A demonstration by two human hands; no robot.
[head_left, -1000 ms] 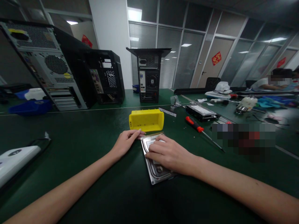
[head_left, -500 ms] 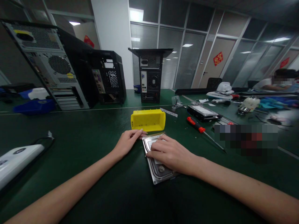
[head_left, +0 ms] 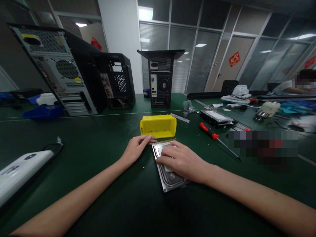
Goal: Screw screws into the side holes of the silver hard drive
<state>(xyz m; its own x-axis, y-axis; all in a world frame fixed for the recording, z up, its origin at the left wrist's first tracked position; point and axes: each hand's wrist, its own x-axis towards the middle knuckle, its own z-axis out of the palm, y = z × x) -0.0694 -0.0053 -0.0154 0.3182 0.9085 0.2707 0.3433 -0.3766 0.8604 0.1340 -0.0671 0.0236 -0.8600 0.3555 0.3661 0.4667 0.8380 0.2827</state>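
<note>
A silver hard drive lies flat on the dark green table, tilted slightly in my view. My right hand rests over it with curled fingers, thumb tip near its left edge, covering much of its label. My left hand lies on the table with its fingers stretched towards the drive's far left corner. Right behind those fingertips stands a yellow plastic bin, its open side facing me, with small dark bits inside. One tiny screw-like piece lies between my left forearm and the drive.
A red and black screwdriver lies to the right, before another hard drive. Computer cases, one large and one smaller, stand at the back. A white device lies at left. A person sits far right.
The tiny screw-like piece now shows on the table left of the drive, where none was visible before. My right thumb has shifted slightly; the view has turned a little left.
</note>
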